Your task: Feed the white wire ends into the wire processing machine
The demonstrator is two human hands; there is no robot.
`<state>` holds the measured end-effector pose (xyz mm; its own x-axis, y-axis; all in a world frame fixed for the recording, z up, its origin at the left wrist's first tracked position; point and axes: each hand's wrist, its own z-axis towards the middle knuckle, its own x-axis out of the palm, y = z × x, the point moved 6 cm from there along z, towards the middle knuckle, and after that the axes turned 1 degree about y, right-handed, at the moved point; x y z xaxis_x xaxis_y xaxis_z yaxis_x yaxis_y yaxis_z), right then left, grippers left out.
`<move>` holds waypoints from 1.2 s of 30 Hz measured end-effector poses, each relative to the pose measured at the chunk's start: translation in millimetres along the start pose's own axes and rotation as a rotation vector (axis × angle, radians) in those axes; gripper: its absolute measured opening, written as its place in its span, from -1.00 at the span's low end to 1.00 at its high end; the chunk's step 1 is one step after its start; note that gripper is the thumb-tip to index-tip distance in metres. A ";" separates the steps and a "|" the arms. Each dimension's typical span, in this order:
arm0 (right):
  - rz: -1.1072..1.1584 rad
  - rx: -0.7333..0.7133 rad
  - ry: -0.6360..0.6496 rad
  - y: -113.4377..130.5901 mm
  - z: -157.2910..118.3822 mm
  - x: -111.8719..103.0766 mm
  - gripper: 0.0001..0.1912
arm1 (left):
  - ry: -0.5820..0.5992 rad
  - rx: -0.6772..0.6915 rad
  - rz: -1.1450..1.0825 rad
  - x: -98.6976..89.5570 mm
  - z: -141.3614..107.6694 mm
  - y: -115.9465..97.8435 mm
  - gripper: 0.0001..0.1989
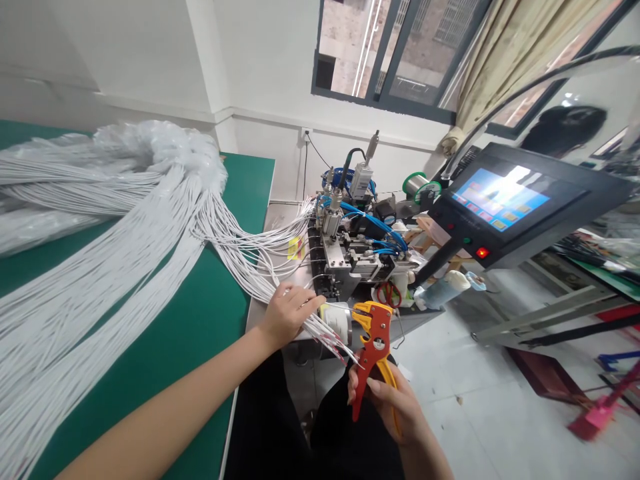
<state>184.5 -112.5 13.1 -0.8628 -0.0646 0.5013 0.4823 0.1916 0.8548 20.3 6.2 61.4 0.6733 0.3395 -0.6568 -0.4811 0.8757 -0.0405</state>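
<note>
My left hand [290, 312] is closed around a bundle of thin white cables [250, 267], and their loose ends, some with reddish tips, point toward my right hand. In my right hand [387, 397] is a wire stripper [376, 340] with a red body, a yellow jaw and a yellow lever. Its jaw faces left, level with my left fingers. A thin strand seems to run from my left fingertips to the jaw; whether the jaw grips it I cannot tell. Just beyond my hands stands a benchtop machine [345, 247] with blue air hoses and a row of black slots.
A green-topped table [200, 327] on the left bears long white cable bundles [125, 267] and plastic wrapping [165, 150]. At right, a control screen [503, 197] with a lit red button leans on a post. A wire spool [421, 187] and red-handled scissors [389, 293] are by the machine.
</note>
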 end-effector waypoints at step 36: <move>0.203 0.042 0.142 -16.3 1.5 10.4 -0.66 | 0.050 0.009 -0.019 2.1 2.7 -0.5 -0.74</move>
<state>167.4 -114.9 4.2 -0.7176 -0.1568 0.6786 0.6342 0.2554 0.7297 23.4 7.4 62.1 0.6534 0.3053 -0.6927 -0.4630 0.8851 -0.0467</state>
